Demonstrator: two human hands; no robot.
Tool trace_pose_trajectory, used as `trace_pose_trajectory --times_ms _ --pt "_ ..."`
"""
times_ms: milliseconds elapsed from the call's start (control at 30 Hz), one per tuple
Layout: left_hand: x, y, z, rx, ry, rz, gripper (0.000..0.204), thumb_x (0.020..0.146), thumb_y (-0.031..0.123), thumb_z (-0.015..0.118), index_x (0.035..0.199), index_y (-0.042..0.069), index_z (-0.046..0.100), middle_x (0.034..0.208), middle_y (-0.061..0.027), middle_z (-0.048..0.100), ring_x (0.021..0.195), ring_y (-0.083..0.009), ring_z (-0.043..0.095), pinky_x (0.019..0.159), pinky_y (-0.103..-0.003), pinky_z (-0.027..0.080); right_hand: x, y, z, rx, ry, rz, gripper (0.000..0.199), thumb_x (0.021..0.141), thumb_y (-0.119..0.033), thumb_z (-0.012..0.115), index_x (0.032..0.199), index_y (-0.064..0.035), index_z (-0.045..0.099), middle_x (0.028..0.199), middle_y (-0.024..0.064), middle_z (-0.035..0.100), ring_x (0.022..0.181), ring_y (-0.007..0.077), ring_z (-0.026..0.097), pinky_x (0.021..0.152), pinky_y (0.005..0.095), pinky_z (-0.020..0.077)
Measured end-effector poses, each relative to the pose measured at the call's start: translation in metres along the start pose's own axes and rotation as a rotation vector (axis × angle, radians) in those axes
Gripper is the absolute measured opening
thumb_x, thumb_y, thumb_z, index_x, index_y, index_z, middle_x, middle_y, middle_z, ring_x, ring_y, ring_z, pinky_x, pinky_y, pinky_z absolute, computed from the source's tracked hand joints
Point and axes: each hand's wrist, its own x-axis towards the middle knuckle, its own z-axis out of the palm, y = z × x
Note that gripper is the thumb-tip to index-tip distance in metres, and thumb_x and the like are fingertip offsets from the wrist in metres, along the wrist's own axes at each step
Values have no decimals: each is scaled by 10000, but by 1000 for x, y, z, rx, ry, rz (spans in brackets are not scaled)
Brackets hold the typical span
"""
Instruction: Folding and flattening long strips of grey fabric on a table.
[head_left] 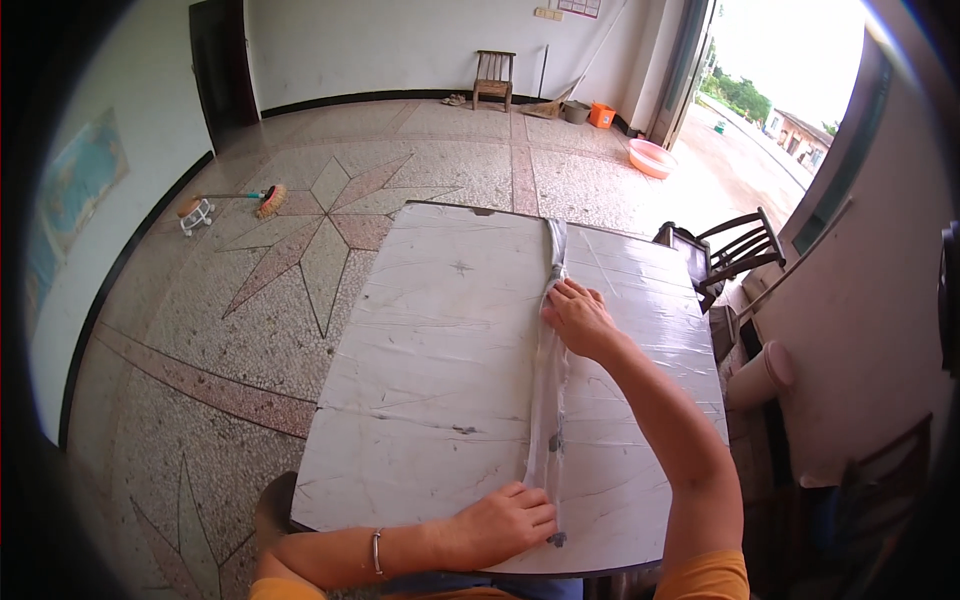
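Observation:
A long narrow strip of clear plastic film (551,400) lies stretched lengthwise down the white marble-patterned table (430,340), from the far edge to the near edge. My left hand (505,522) rests flat on the near end of the strip, fingers pressing it to the table. My right hand (577,316) lies palm-down farther along, its fingers on the strip about midway. Neither hand lifts the film; both press it against the tabletop.
A dark wooden chair (735,250) stands at the table's far right corner. On the patterned stone floor lie a broom (240,198), a pink basin (651,157), an orange bucket (601,114) and a small wooden chair (494,78) by the far wall.

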Motion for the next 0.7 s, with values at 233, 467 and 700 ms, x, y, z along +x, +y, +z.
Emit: trace_pose_trajectory --times_ms 233,467,700 --pt "-2 0 8 55 59 60 144 836 124 597 955 95 674 1038 -33 635 1055 -196 568 871 -309 445 62 9 22 73 72 173 616 1024 -450 387 1534 -107 356 1622 129 272 1523 271 180 1221 484 126" --pt "0 4 4 57 35 25 131 834 207 592 818 96 660 891 -45 594 888 -219 556 814 -358 460 129 10 24 86 76 289 652 1010 -526 355 1555 -168 332 1642 118 222 1538 250 121 1224 515 93" --pt "3 -1 3 57 153 -38 127 799 217 589 810 105 647 867 -41 568 865 -213 544 782 -344 459 169 19 31 -177 340 438 587 986 -237 419 1525 -17 344 1636 128 247 1537 254 137 1219 483 128"
